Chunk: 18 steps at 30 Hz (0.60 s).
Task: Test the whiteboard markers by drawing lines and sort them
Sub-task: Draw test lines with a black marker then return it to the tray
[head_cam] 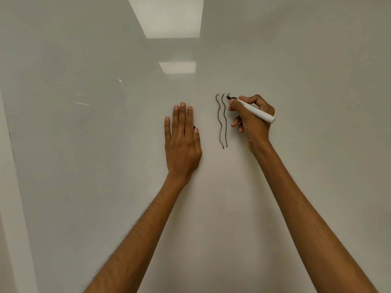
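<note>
My right hand [252,119] grips a white-barrelled whiteboard marker [257,112] like a pen. Its black tip touches the whiteboard [105,144] at the top of a short, dark new stroke [228,95]. Two wavy grey lines [222,121] run down the board just left of that stroke. My left hand [183,142] lies flat on the board to the left of the lines, fingers straight. A small black piece [194,127], apparently the marker's cap, peeks out between its thumb and forefinger. No other markers are in view.
The glossy board fills nearly the whole view and reflects two ceiling light panels [169,15]. A pale wall or frame strip [10,187] runs down the left edge.
</note>
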Available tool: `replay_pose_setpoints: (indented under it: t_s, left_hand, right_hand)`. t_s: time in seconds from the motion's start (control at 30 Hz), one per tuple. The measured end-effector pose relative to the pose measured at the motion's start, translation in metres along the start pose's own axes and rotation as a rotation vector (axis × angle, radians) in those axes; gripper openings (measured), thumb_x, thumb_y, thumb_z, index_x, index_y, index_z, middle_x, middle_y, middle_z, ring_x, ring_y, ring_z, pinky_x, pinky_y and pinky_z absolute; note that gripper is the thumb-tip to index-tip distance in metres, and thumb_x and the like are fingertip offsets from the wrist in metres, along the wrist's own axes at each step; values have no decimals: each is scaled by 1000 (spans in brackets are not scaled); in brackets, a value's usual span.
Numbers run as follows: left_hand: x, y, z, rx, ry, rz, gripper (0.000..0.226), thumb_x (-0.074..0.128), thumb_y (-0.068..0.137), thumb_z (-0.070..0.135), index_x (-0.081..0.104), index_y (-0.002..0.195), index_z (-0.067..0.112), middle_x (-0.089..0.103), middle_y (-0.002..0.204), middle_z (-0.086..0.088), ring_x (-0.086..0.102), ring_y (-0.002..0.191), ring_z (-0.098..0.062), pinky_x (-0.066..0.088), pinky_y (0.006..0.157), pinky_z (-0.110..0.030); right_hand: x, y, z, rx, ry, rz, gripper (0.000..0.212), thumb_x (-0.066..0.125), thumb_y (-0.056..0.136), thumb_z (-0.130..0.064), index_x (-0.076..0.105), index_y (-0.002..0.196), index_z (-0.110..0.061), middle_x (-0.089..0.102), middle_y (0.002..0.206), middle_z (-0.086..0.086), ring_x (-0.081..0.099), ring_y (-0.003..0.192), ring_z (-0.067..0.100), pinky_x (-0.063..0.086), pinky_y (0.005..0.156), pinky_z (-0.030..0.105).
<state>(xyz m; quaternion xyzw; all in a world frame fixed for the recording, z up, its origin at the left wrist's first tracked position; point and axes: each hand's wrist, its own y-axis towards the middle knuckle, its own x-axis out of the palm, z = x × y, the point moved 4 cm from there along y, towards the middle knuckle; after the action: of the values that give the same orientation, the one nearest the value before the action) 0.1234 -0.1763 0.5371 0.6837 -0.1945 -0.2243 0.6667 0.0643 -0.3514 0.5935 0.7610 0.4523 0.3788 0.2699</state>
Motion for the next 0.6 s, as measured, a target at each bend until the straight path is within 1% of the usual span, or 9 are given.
replay_pose_setpoints:
  t_s: [0.1,0.27,0.43,0.6]
  left_hand:
    - [0,0,0,0,-3,-4,54,33,105,19,22,156,4,17,164,-12,11,153,-25,11,125,-47]
    - [-1,0,0,-1,-14,2,54,34,105,18,22,156,4,17,164,-12,12,153,-25,10,125,-46]
    - [-1,-1,0,-3,-17,0,53,31,105,19,22,156,4,18,164,-13,12,153,-25,10,125,-46]
    - [0,-1,0,2,-20,6,53,32,106,16,21,155,3,18,164,-13,11,153,-25,9,125,-46]
  right_hand:
    - [-2,-2,1,-4,-8,-4,20,78,82,-12,59,76,-13,75,87,13,60,44,21,37,38,21]
    - [-7,-5,6,-2,-18,-16,20,78,83,-12,58,77,-11,75,84,11,60,44,21,38,38,22]
    - [-15,-12,13,5,-17,8,22,76,84,-11,56,80,-6,74,81,10,59,43,21,36,38,23]
    - [-19,-20,19,-3,-20,6,22,75,85,-10,55,77,-9,73,79,12,58,43,21,36,38,22]
